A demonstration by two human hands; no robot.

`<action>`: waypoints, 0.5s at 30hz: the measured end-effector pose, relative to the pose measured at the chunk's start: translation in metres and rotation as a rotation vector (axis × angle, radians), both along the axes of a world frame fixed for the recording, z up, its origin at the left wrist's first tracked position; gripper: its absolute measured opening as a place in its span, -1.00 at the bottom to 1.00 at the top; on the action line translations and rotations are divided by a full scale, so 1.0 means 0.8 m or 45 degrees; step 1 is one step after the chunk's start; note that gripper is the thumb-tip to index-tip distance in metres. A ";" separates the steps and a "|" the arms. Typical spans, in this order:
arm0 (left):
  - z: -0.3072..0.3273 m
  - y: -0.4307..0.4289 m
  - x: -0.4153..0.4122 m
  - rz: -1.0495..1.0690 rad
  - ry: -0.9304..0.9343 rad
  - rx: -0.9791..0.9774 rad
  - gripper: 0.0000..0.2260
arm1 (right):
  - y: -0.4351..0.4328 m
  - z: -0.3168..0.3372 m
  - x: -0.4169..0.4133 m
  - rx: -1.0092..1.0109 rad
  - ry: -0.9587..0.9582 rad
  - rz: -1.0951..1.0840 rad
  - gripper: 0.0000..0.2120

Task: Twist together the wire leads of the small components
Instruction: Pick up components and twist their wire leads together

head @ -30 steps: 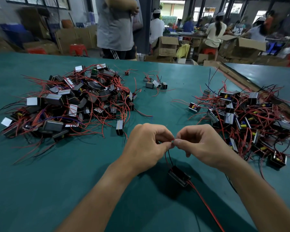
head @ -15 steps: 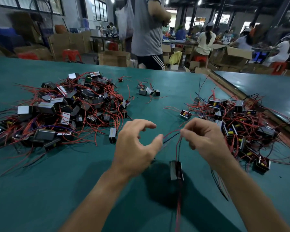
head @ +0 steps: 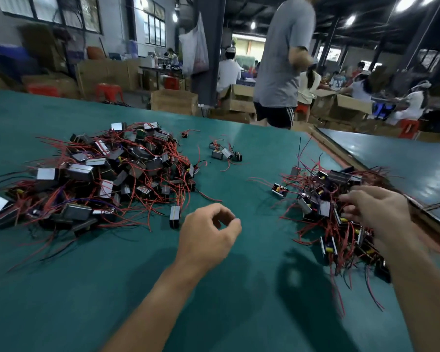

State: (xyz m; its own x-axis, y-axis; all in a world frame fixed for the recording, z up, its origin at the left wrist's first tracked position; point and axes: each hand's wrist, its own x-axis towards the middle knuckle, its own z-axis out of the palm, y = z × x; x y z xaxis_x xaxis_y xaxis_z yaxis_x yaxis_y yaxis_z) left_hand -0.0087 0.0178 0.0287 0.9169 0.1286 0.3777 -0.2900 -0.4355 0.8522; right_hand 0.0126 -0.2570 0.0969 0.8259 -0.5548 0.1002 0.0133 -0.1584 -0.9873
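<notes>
The right hand [head: 374, 212], fingers spread with nothing visibly gripped, lies on the pile of small black block components with thin red wire leads [head: 323, 199] near the right edge of the green table [head: 252, 288], the left hand [head: 208, 235] hovers loosely curled and empty, and the leads look light and limp, best pinched near their tips.

A broad teal-green counter [head: 112, 288] carries a large heap of small black box-shaped components with red wire leads [head: 107, 179] on its left, a smaller heap [head: 323, 199] on its right, and a loose cluster [head: 225, 153] between them, farther back.
</notes>
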 end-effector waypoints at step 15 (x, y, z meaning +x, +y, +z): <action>-0.020 0.007 -0.005 -0.229 0.209 0.344 -0.79 | 0.278 -0.024 0.027 -1.258 -0.089 0.876 -0.86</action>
State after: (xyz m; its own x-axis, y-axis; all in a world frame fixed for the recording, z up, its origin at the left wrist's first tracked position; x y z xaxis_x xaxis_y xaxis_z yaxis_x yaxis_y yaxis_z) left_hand -0.0125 0.0236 0.0124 0.9671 -0.1243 0.2220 -0.2511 -0.6059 0.7549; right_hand 0.0345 -0.0344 0.0776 0.8944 0.3406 0.2900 0.4405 -0.7838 -0.4378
